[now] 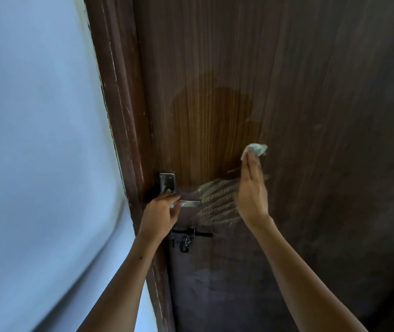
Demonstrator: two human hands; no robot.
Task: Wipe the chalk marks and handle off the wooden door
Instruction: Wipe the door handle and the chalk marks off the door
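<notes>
The brown wooden door (299, 75) fills the right of the head view. A patch of whitish chalk marks (217, 200) lies just right of the metal lever handle (191, 203) and its plate (167, 182). My left hand (161, 212) grips the handle near the plate. My right hand (251, 188) is raised against the door to the right of the chalk, pinching a small crumpled white cloth (254, 150) at its fingertips. A cleaner, wet-looking brighter patch (210, 130) spreads above the chalk.
The dark brown door frame (124, 116) runs along the door's left edge, with a pale blue wall (35, 140) beyond it. A black slide bolt with a small padlock (188, 238) sits below the handle.
</notes>
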